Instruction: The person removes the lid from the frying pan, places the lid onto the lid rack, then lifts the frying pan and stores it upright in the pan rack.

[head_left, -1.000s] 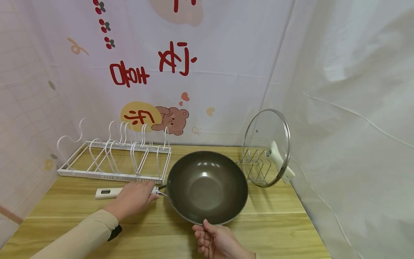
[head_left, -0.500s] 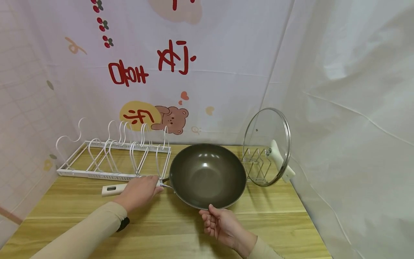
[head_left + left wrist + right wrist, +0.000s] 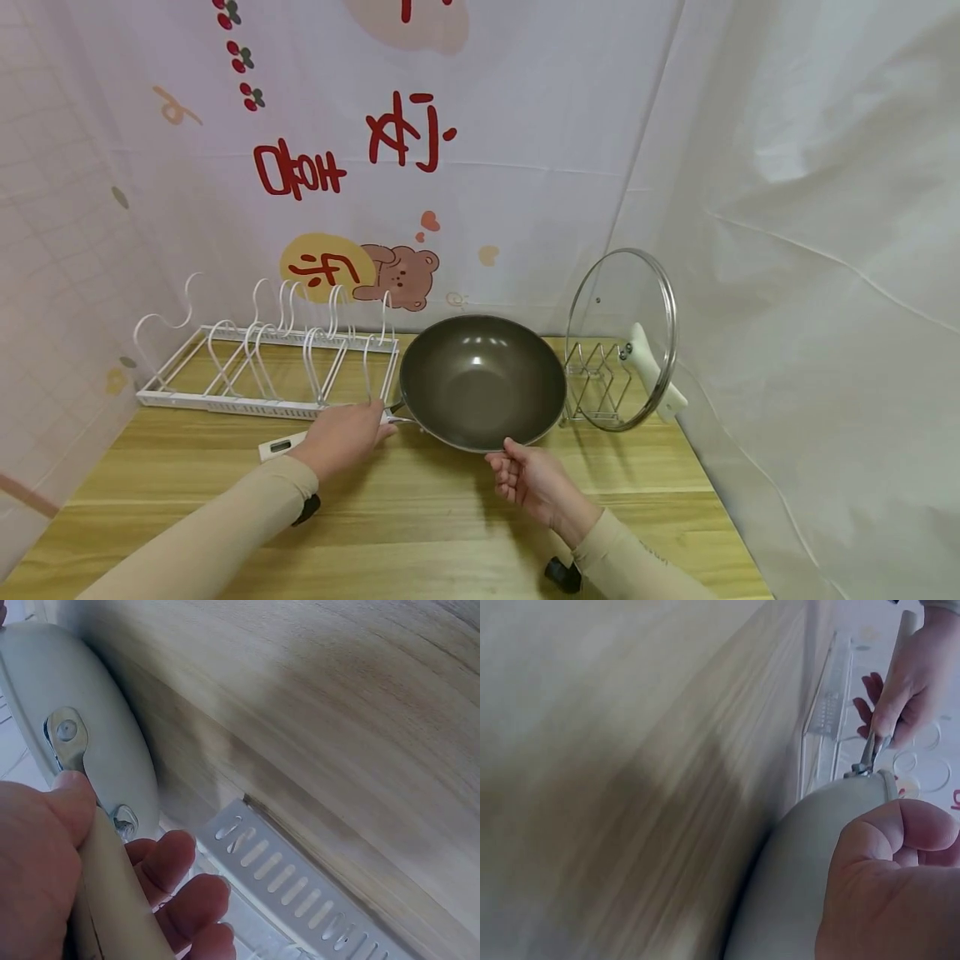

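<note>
Pan (image 3: 480, 383) between the left rack (image 3: 262, 407) and right lid (image 3: 617, 342): left hand (image 3: 341, 437) grips its handle (image 3: 282, 445), right hand (image 3: 536, 483) pinches the near rim (image 3: 476, 451). Positioning seems underway (table contact unclear); moving it calls for level, matched hands.

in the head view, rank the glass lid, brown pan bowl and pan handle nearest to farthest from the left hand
Nearest to the left hand first:
1. Pan handle, in its grip
2. Brown pan bowl, just to the right
3. Glass lid, farther right, past the bowl
</note>
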A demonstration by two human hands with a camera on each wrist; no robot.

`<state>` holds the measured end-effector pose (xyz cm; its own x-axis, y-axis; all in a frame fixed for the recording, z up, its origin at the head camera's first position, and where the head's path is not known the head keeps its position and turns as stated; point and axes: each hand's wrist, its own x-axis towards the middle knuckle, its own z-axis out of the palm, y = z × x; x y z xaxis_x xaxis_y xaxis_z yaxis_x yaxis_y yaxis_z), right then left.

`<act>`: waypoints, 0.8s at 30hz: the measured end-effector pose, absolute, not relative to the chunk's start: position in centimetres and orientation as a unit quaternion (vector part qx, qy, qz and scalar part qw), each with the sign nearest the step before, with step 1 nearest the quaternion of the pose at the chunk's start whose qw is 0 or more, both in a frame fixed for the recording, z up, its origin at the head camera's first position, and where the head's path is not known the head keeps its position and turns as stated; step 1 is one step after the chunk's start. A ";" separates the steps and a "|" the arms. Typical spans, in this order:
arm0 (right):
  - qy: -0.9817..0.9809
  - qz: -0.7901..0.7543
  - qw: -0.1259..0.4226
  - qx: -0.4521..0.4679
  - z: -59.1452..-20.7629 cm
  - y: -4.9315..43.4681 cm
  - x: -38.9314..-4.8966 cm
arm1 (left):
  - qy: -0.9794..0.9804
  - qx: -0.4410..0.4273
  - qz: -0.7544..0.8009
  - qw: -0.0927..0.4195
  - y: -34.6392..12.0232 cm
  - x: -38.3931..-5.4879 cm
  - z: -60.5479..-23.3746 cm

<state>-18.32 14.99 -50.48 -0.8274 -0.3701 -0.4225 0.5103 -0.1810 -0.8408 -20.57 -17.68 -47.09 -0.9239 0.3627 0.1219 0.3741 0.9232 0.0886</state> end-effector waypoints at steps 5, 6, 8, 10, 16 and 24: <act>0.596 -0.750 0.279 0.063 -50.4 15.5 -19.3 | -0.979 -0.187 -0.068 0.049 -17.2 -20.6 -47.1; 0.603 -0.746 0.275 0.065 -50.5 15.6 -19.5 | -0.979 -0.186 -0.074 0.043 -17.1 -20.6 -47.1; 0.614 -0.740 0.266 0.067 -50.5 15.8 -19.8 | -0.978 -0.186 -0.084 0.032 -16.8 -20.5 -47.0; 0.625 -0.734 0.256 0.070 -50.6 16.0 -20.2 | -0.977 -0.186 -0.101 0.015 -16.6 -20.5 -46.9; 0.661 -0.711 0.231 0.073 -50.6 16.4 -21.3 | -0.966 -0.182 -0.180 -0.047 -16.0 -20.5 -46.5; 0.689 -0.689 0.212 0.081 -50.4 16.7 -22.3 | -0.948 -0.177 -0.246 -0.097 -15.5 -20.7 -45.8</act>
